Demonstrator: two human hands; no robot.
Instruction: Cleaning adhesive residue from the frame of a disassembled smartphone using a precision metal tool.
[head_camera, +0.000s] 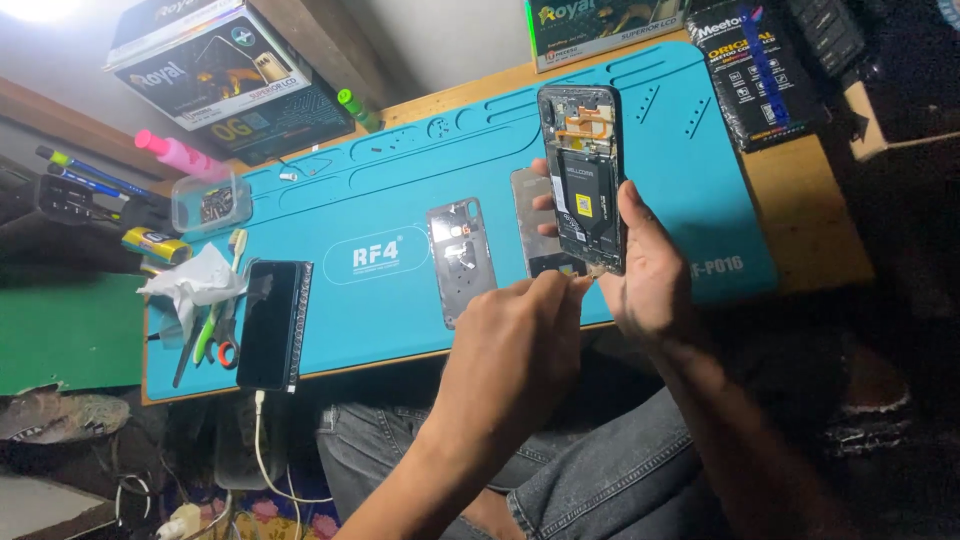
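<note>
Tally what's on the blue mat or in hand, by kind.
Opened phone, held upright in the right hand, left hand at its lower edge: 1
Whole phone, screen dark, on a cable: 1
Loose phone panels lying flat: 2
Crumpled white tissue: 1
Clear plastic box: 1
Total: 6
</note>
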